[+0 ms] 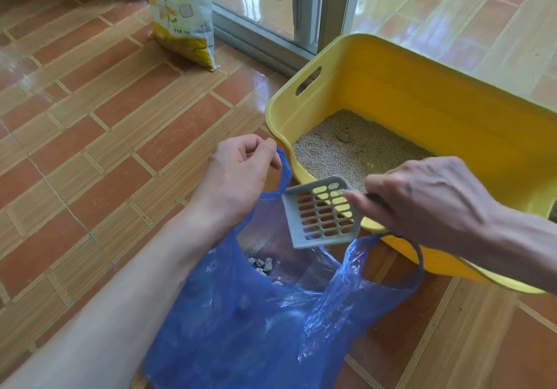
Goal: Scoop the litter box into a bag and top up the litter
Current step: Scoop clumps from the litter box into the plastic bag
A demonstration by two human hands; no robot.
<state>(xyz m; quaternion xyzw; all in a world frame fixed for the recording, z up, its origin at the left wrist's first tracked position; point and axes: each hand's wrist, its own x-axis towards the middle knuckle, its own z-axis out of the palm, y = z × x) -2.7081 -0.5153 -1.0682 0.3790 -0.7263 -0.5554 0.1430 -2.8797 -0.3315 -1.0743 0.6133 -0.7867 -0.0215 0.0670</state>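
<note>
The dark handle of the grey slotted plastic scoop (322,212) is almost wholly hidden inside the right hand (422,199). The yellow plastic litter box (407,93) runs off the right edge. The white-and-yellow litter sack (180,12) is cut off at the top, its print too small to read. Grey clumps (263,263) in the translucent blue plastic bag (256,322) are partly hidden, perhaps by folds.

Beside the smooth, glossy yellow plastic litter box (422,93) of coarse, matt beige litter (346,144) lie a thin crinkled translucent blue plastic bag (241,313), a matt grey plastic scoop (322,215) and glossy floor tiles (120,102).
</note>
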